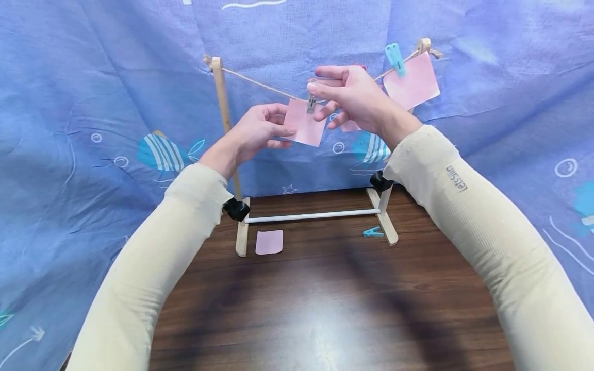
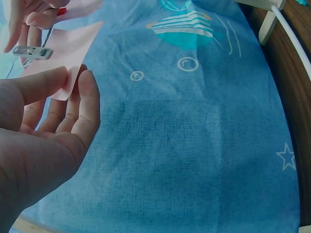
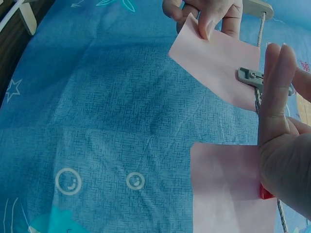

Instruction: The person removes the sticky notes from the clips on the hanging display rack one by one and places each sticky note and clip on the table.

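Observation:
My left hand (image 1: 260,126) pinches a pink square of paper (image 1: 301,123) by its left side, thumb in front and fingers behind. A grey clothespin (image 1: 311,105) sits over the paper's top edge at the rope (image 1: 260,83). At the clothespin's upper end, my right hand (image 1: 359,98) pinches it with thumb and forefinger, the other fingers spread apart. A second pink paper (image 3: 228,189) hangs just beyond the right hand from a red clip (image 3: 265,193), mostly hidden by that hand. Farther right, a light blue clothespin (image 1: 394,59) holds another pink paper (image 1: 413,82) on the rope.
The rope runs between two wooden posts, the left post (image 1: 221,98) near my left wrist. A white bar (image 1: 311,215) joins the stand's feet. On the dark wooden table (image 1: 301,293) lie a pink paper square (image 1: 269,242) and a blue clothespin (image 1: 373,232). A blue patterned cloth (image 1: 139,77) hangs behind.

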Action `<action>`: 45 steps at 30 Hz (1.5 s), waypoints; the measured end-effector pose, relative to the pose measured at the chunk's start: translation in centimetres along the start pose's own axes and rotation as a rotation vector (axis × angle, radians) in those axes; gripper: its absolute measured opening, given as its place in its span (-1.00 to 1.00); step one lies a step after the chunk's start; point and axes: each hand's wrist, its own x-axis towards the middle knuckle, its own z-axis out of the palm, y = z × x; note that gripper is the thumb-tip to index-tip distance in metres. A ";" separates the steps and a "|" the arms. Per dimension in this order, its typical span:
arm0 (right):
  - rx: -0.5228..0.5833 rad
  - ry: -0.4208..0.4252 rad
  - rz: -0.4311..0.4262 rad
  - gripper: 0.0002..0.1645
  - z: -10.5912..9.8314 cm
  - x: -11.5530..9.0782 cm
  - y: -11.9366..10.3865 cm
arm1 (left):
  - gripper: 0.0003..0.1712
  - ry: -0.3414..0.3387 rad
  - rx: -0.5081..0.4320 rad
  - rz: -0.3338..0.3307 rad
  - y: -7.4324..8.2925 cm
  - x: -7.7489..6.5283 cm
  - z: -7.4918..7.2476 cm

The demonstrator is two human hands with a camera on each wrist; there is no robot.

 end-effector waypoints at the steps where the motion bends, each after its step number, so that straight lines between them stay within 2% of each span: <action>1: -0.003 0.011 -0.001 -0.10 0.1 0.1 0.0 | -0.58 -0.002 0.003 0.000 0.0 0.0 0.0; 8: -0.114 0.082 -0.074 -0.29 0.1 0.0 0.1 | -0.61 -0.009 0.010 0.008 0.1 0.3 -0.1; 18: -0.224 0.072 -0.083 -0.33 -0.2 -0.5 0.0 | -0.62 -0.001 0.015 -0.004 0.2 0.2 -0.2; 28: -0.268 0.055 -0.056 -0.35 -0.6 -0.9 0.1 | -0.60 0.000 0.061 -0.017 0.7 -0.6 -0.3; 32: -0.257 0.032 -0.062 -0.37 -0.3 -0.7 0.5 | -0.58 0.003 0.080 -0.036 0.5 -0.9 -0.7; 38: -0.248 0.031 -0.073 -0.39 -0.2 -0.6 0.6 | -0.58 -0.002 0.103 -0.020 0.4 -1.0 -1.0; 45: -0.303 0.034 -0.103 -0.41 -0.3 -0.7 0.7 | -0.56 -0.012 0.096 -0.033 0.6 -0.9 -1.0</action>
